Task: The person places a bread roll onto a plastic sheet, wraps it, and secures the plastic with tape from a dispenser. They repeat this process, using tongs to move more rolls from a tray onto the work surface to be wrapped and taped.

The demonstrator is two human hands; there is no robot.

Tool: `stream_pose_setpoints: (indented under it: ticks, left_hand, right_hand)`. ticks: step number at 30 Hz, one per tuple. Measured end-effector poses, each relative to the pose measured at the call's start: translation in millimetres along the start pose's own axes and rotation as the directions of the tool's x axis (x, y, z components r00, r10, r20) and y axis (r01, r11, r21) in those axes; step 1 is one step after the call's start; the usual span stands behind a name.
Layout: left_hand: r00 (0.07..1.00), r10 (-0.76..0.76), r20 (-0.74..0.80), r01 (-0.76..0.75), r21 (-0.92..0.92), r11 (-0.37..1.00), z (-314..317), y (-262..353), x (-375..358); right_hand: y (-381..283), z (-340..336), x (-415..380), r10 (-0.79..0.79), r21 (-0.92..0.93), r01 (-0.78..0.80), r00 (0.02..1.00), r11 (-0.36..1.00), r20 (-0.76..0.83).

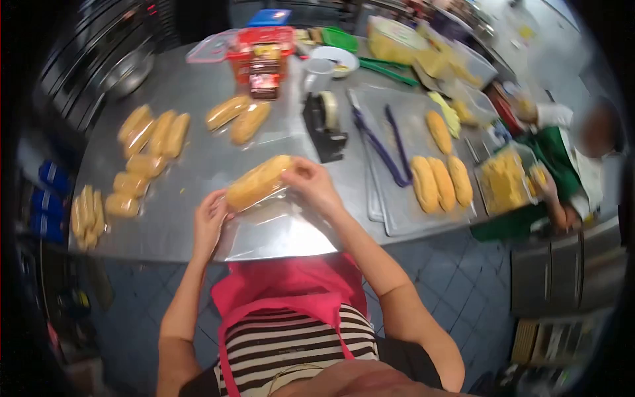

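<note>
A long bread roll (259,181) in clear plastic wrap is held between my two hands over the steel table. My left hand (210,217) grips its lower left end, fingers closed on it. At the upper right end, the fingertips of my right hand (311,184) pinch the roll and its film. Loose clear film shows under the roll. Two wrapped rolls (250,122) lie just beyond it, and a tape dispenser (325,119) stands beyond my right hand.
Several wrapped rolls (137,165) lie at left. A tray (397,221) at right carries unwrapped rolls (442,185) and purple tongs (387,152). Beside it, a co-worker in a green apron (552,155) reaches to a container of yellow food (506,178). A red tub (238,66) stands at the back.
</note>
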State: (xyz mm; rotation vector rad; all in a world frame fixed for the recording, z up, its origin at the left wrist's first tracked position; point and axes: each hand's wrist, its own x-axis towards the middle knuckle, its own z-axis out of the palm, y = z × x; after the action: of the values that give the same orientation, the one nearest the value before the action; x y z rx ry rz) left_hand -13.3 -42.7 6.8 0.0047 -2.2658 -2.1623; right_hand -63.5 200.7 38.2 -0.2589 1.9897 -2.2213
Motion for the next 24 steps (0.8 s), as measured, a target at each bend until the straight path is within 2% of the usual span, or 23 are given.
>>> stream_pose_setpoints:
  ticks: [2, 5, 8, 11, 15, 18, 20, 21, 22, 24]
  left_hand:
    - [0.998, -0.028, -0.049, 0.028, 0.006, 1.0, 3.2, -0.4, 0.3]
    - [0.996, -0.082, -0.021, 0.081, -0.061, 0.995, -6.9, -18.3, 7.5]
    - [0.989, -0.146, -0.014, 0.144, -0.091, 0.985, -7.5, -17.1, 13.0]
    - [0.983, -0.127, -0.131, 0.096, -0.223, 0.97, -11.5, -29.4, 24.0]
    - [0.936, 0.193, -0.295, -0.263, -0.216, 0.94, 3.2, -2.6, 28.8]
    - [0.842, 0.337, -0.422, -0.379, -0.016, 0.925, 0.5, 0.0, 30.4]
    - [0.816, 0.468, -0.339, -0.472, 0.076, 0.878, -7.7, -3.4, 31.7]
    - [0.793, 0.53, -0.301, -0.519, 0.121, 0.846, -12.4, -6.0, 32.1]
    - [0.872, 0.384, -0.303, -0.398, 0.018, 0.917, -17.3, -8.1, 30.0]
    - [0.969, 0.089, -0.23, -0.137, -0.201, 0.97, -23.5, -8.8, 26.5]
  right_hand:
    - [-13.6, 1.8, -8.1, 0.108, 0.161, -0.107, 0.994, 0.981, 0.007]
    - [-19.4, 2.4, -12.3, 0.122, 0.189, -0.124, 0.992, 0.974, 0.024]
    - [2.6, 2.5, -9.9, -0.008, 0.275, 0.007, 1.0, 0.961, 0.003]
    - [6.9, 7.1, -14.0, 0.001, 0.389, 0.021, 0.998, 0.921, -0.055]
    - [6.9, 12.6, -12.6, 0.009, 0.421, 0.033, 0.995, 0.907, -0.097]
    - [11.3, 21.1, -11.6, 0.055, 0.481, 0.004, 0.993, 0.877, -0.109]
    - [9.3, 24.1, -11.8, 0.083, 0.521, -0.037, 0.994, 0.853, -0.065]
    - [19.0, 22.7, -8.8, 0.09, 0.484, -0.04, 0.993, 0.874, -0.08]
    - [16.7, 25.0, -9.1, 0.095, 0.508, -0.04, 0.992, 0.86, -0.082]
    - [14.5, 27.8, -10.9, 0.115, 0.545, -0.052, 0.99, 0.837, -0.082]
